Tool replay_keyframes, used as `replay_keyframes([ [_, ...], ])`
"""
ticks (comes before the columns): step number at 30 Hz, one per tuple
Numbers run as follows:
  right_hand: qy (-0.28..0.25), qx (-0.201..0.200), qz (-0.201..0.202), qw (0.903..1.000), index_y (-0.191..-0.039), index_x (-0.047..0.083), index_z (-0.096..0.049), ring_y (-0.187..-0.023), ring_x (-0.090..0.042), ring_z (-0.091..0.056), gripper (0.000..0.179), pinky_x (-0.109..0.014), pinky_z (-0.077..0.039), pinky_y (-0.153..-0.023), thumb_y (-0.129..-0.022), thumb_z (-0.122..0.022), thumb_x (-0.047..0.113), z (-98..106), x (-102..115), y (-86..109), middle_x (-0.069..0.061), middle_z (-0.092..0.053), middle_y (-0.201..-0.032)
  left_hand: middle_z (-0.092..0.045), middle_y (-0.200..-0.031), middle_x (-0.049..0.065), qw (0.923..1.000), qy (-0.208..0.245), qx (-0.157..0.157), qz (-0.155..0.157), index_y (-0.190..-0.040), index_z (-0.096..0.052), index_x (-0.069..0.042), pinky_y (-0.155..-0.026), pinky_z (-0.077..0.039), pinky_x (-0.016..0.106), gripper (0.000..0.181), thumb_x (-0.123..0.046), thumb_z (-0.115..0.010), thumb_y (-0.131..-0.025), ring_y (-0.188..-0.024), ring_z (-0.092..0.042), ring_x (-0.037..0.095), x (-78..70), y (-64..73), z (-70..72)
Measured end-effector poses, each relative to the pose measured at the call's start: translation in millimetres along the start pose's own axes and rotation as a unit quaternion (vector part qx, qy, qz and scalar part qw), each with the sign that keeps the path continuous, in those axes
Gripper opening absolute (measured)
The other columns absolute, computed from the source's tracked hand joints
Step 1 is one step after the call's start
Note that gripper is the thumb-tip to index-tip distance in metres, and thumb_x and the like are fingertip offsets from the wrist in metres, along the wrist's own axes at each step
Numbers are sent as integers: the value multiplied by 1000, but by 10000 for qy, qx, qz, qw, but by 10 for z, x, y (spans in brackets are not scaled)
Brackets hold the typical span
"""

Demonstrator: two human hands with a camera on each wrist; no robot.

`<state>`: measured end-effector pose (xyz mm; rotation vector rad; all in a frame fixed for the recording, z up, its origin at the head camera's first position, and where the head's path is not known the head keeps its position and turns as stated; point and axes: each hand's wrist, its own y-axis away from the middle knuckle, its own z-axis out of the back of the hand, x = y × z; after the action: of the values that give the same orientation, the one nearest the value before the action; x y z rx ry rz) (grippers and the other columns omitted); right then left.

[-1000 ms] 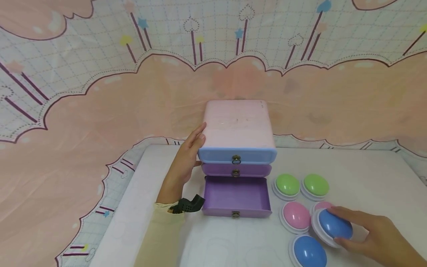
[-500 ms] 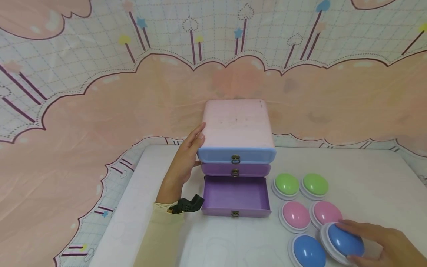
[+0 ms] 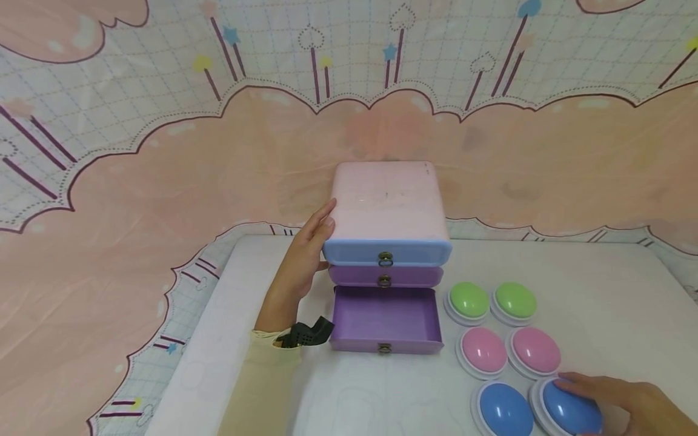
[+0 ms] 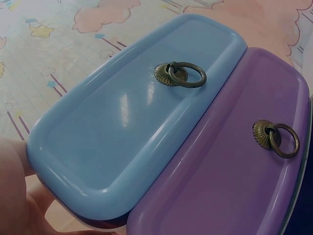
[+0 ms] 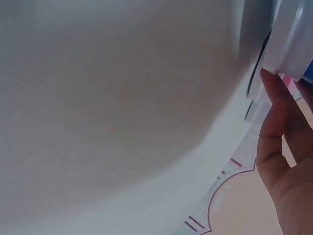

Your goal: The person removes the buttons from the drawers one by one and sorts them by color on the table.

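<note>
My left hand rests against the left side of a small drawer cabinet with a pink top. Its blue top drawer and the purple drawer below carry brass ring pulls. The bottom purple drawer is pulled out, with nothing inside. At the lower right my right hand grips a blue domed button on a white round base, its fingertips at the rim. A second blue domed button sits just left of it. In the right wrist view the fingers touch the white base.
Two pink domed buttons, the left one and the right one, lie beyond the blue pair. Behind them are two green ones, left and right. A patterned cloth hangs behind the white table.
My right hand has carried the blue button rightward and down, from over the right pink button to beside the other blue one. The left hand and cabinet stay put.
</note>
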<state>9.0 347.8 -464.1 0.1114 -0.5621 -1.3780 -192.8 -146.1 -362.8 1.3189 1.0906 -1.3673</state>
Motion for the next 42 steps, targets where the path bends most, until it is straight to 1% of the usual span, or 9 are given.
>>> replay_keyframes([
  [5, 326, -151, 162, 9992, -148, 32, -51, -120, -47, -61, 107, -56, -61, -74, -55, -80, 76, -80, -33, 15, -10, -58, -146, -24, -169, -6, 10000, 18, 3, 13, -155, -40, -42, -103, -36, 78, 49, -42, -50, -107, -150, -32, 35, -2, -1, 0],
  [17, 610, -155, 152, 9979, -147, 34, -52, -119, -40, -64, 108, -50, -62, -76, -52, -78, 81, -142, -69, -28, -4, -60, -146, -23, -169, -8, 10000, -7, 26, -23, -155, -40, -42, -102, -36, 79, 49, -43, -49, -107, -150, -32, 36, -12, 6, -10],
  [23, 172, 63, 44, 9998, -149, 27, -52, -121, -46, -62, 105, -55, -61, -78, -59, -81, 74, -95, -60, -68, -11, -58, -147, -23, -169, -8, 10000, -23, 11, -6, -155, -40, -42, -103, -35, 79, 49, -43, -49, -107, -150, -32, 37, -6, 3, -9],
  [26, -17, 149, 10, 9999, -150, 24, -52, -122, -48, -60, 92, -57, -60, -79, -74, -76, 69, -40, -45, -76, -13, -58, -147, -23, -169, -7, 10000, -27, -8, -1, -155, -40, -42, -102, -36, 79, 49, -43, -49, -107, -149, -33, 38, -6, 3, -7],
  [29, -278, 301, -259, 9988, -151, 28, -50, -127, -48, -57, 84, -62, -57, -83, -81, -69, 70, 86, -8, -69, -9, -57, -149, -23, -169, -7, 10000, -11, -9, -3, -155, -40, -42, -102, -37, 78, 49, -43, -49, -107, -149, -34, 37, -11, 5, -8],
  [30, -311, 260, -189, 9990, -150, 29, -51, -127, -49, -56, 78, -63, -57, -82, -85, -67, 67, 143, -12, -64, -9, -57, -149, -23, -169, -7, 10000, 7, -3, -5, -155, -40, -42, -102, -37, 78, 49, -43, -49, -107, -148, -35, 37, -13, 6, -10],
  [33, -336, 300, -418, 9981, -150, 32, -51, -129, -50, -53, 81, -68, -54, -83, -80, -72, 68, 327, 69, -123, -9, -58, -149, -22, -169, -7, 10000, 9, 8, -11, -155, -39, -42, -102, -37, 78, 49, -43, -48, -107, -149, -34, 37, -18, 9, -12],
  [38, -150, -523, -44, 9985, -139, 27, -64, -121, -46, -61, 75, -68, -54, -83, -77, -77, 66, 503, 346, -245, -10, -69, -134, -23, -169, -6, 10000, -14, -23, 12, -155, -40, -42, -102, -37, 78, 49, -43, -48, -107, -150, -32, 37, -23, 11, -17],
  [42, -149, -1311, 953, 9867, -127, 29, -72, -102, -12, -70, 60, -44, -61, -83, -78, -79, 63, 523, 626, -348, 13, -76, -112, -24, -169, -6, 10000, -12, -48, 50, -155, -40, -42, -103, -36, 78, 49, -42, -49, -107, -151, -31, 35, -25, 12, -23],
])
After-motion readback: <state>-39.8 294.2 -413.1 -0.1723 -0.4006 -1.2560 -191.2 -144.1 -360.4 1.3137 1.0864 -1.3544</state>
